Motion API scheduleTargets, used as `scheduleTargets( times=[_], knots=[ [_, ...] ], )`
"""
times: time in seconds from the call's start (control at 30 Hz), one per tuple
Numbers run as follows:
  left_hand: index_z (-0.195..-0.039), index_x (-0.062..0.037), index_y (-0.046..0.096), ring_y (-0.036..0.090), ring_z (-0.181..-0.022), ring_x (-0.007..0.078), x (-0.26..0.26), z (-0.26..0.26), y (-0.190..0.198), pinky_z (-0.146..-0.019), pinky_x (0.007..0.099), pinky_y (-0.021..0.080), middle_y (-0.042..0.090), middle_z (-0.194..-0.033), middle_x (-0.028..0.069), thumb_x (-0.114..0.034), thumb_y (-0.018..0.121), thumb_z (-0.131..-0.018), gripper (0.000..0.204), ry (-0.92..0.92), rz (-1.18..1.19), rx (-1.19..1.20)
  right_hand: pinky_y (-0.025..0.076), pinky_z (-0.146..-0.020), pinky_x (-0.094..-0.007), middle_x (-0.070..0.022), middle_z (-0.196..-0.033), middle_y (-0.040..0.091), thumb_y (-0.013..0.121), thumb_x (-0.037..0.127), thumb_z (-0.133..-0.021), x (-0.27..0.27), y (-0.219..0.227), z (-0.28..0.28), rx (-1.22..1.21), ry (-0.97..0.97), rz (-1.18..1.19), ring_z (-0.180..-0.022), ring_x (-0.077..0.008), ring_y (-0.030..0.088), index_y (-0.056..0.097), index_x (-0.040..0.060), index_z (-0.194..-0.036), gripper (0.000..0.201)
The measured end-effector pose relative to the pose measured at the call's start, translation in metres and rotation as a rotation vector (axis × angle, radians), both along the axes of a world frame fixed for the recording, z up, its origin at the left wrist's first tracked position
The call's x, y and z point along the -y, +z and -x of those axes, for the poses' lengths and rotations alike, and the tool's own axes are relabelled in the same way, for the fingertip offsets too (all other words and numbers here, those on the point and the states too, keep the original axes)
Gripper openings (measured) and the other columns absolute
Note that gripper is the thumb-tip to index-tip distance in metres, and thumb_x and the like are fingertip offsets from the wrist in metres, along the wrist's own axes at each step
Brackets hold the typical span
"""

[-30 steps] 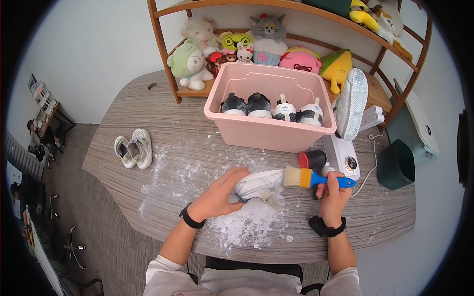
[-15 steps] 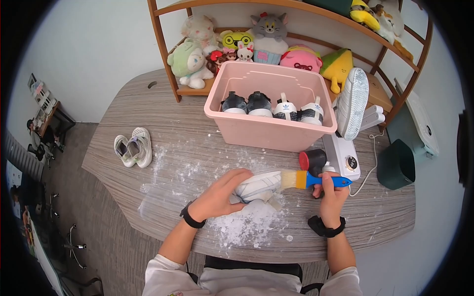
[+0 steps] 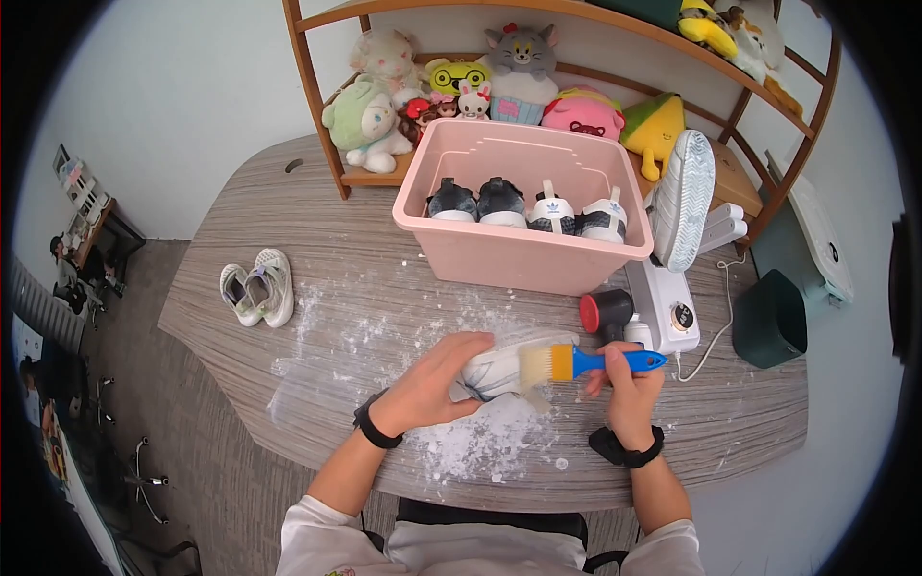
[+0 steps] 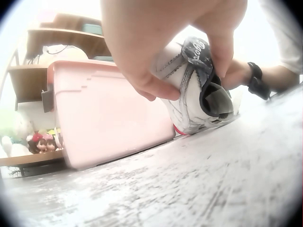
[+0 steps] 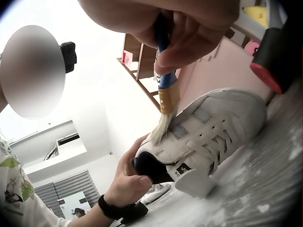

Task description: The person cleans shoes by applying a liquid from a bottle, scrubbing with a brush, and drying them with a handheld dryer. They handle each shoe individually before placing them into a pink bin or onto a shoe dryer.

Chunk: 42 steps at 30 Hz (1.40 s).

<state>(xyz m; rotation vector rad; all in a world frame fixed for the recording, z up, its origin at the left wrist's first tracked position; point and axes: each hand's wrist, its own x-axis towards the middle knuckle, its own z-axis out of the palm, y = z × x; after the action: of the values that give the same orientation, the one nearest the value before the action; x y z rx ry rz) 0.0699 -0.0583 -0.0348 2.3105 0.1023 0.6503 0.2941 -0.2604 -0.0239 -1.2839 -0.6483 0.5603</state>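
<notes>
My left hand [image 3: 427,384] grips a white lace-up sneaker [image 3: 492,372] by its heel end, holding it tilted on its side close over the powdery table. In the left wrist view the sneaker [image 4: 187,106] shows its dark lining between thumb and fingers. The right hand [image 3: 629,403] pinches the blue handle of a flat paintbrush [image 3: 619,362] with a yellow band. Its pale bristles press on the sneaker's side. Seen from the right wrist, the brush [image 5: 168,97] bends against the upper near the heel, with the laces and tongue facing the camera.
White powder and flakes [image 3: 471,446] cover the table's front. A pink bin [image 3: 528,259] holds several shoes behind the hands. Small grey shoes [image 3: 259,288] stand at the left. A black, red-ended device [image 3: 605,312], a white bottle [image 3: 638,332] and a shoe-bearing white machine [image 3: 667,307] are on the right.
The right hand has drawn the brush leftward, from the sneaker's toe end onto its side toward the heel. The left hand keeps its hold with little movement.
</notes>
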Motion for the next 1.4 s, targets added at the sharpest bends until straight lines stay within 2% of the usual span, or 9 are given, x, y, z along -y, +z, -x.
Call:
scheduleTargets(
  times=[0.17, 0.3, 0.37, 0.57, 0.7, 0.87, 1.1, 1.27, 1.4],
  knots=[
    [-0.146, -0.0035, 0.050, 0.056, -0.133, 0.0376, 0.001, 0.000, -0.003, -0.112, 0.0445, 0.046, 0.057, -0.145, 0.0191, -0.015, 0.090, -0.072, 0.085, 0.058, 0.049, -0.020, 0.048, -0.049, -0.0265, -0.0110, -0.071, 0.066, 0.062, 0.019, -0.104, -0.002, -0.001, -0.011, 0.096, -0.181, 0.000, -0.054, -0.0156, 0.061, 0.066, -0.0037, -0.103, 0.023],
    [-0.145, -0.0041, 0.050, 0.061, -0.128, 0.0359, 0.001, 0.000, -0.005, -0.108, 0.0425, 0.050, 0.059, -0.142, 0.0186, -0.020, 0.092, -0.075, 0.083, 0.111, 0.073, -0.020, 0.047, -0.048, -0.0267, -0.0107, -0.071, 0.065, 0.062, 0.019, -0.105, 0.002, -0.005, -0.011, 0.035, -0.137, -0.098, -0.053, -0.0153, 0.060, 0.065, -0.0034, -0.103, 0.023],
    [-0.145, -0.0040, 0.050, 0.061, -0.127, 0.0354, 0.002, 0.000, -0.004, -0.106, 0.0422, 0.051, 0.060, -0.141, 0.0184, -0.021, 0.092, -0.075, 0.083, 0.118, 0.081, -0.019, 0.050, -0.050, -0.0272, -0.0112, -0.076, 0.069, 0.063, 0.015, -0.104, 0.003, -0.005, -0.005, -0.042, -0.008, -0.143, -0.056, -0.0149, 0.063, 0.068, -0.0054, -0.102, 0.021],
    [-0.143, -0.0035, 0.051, 0.064, -0.124, 0.0345, 0.002, 0.000, -0.002, -0.102, 0.0420, 0.053, 0.062, -0.138, 0.0182, -0.022, 0.093, -0.074, 0.083, 0.143, 0.144, -0.047, 0.050, -0.050, -0.0268, -0.0108, -0.074, 0.068, 0.063, 0.016, -0.104, -0.003, -0.007, -0.012, 0.009, -0.093, 0.001, -0.056, -0.0147, 0.063, 0.067, -0.0049, -0.102, 0.021],
    [-0.143, -0.0037, 0.051, 0.064, -0.122, 0.0342, 0.002, 0.001, -0.001, -0.100, 0.0409, 0.054, 0.062, -0.137, 0.0184, -0.021, 0.093, -0.073, 0.083, 0.172, 0.126, 0.002, 0.050, -0.051, -0.0268, -0.0108, -0.074, 0.068, 0.063, 0.016, -0.104, -0.002, -0.007, -0.018, 0.053, -0.146, -0.010, -0.056, -0.0150, 0.063, 0.067, -0.0047, -0.101, 0.021],
    [-0.141, -0.0043, 0.054, 0.063, -0.122, 0.0347, -0.001, 0.001, -0.005, -0.103, 0.0418, 0.051, 0.062, -0.137, 0.0187, -0.016, 0.093, -0.070, 0.082, 0.177, 0.062, 0.083, 0.050, -0.051, -0.0275, -0.0109, -0.075, 0.068, 0.063, 0.014, -0.104, 0.003, -0.007, -0.005, 0.001, 0.039, -0.169, -0.057, -0.0158, 0.064, 0.066, -0.0048, -0.103, 0.019],
    [-0.139, -0.0043, 0.057, 0.059, -0.129, 0.0381, -0.002, 0.001, -0.004, -0.108, 0.0453, 0.048, 0.062, -0.138, 0.0197, -0.012, 0.093, -0.064, 0.083, 0.142, -0.018, 0.190, 0.051, -0.053, -0.0275, -0.0123, -0.076, 0.068, 0.063, 0.013, -0.103, -0.001, -0.009, -0.015, 0.029, -0.070, -0.046, -0.060, -0.0168, 0.065, 0.065, -0.0049, -0.104, 0.018],
    [-0.139, -0.0049, 0.059, 0.057, -0.132, 0.0395, 0.002, -0.002, -0.005, -0.110, 0.0482, 0.047, 0.058, -0.141, 0.0199, -0.009, 0.092, -0.064, 0.082, 0.061, -0.040, 0.258, 0.053, -0.054, -0.0291, -0.0125, -0.075, 0.067, 0.064, 0.013, -0.103, 0.005, -0.005, -0.002, 0.000, 0.091, -0.276, -0.061, -0.0186, 0.066, 0.065, -0.0048, -0.106, 0.018],
    [-0.137, -0.0061, 0.062, 0.056, -0.132, 0.0409, 0.006, -0.005, -0.006, -0.110, 0.0510, 0.048, 0.055, -0.144, 0.0187, -0.006, 0.091, -0.063, 0.079, 0.005, -0.111, 0.270, 0.054, -0.056, -0.0301, -0.0132, -0.075, 0.067, 0.063, 0.011, -0.103, 0.009, -0.003, 0.006, -0.061, 0.196, -0.300, -0.062, -0.0195, 0.067, 0.064, -0.0052, -0.107, 0.017]
  ],
)
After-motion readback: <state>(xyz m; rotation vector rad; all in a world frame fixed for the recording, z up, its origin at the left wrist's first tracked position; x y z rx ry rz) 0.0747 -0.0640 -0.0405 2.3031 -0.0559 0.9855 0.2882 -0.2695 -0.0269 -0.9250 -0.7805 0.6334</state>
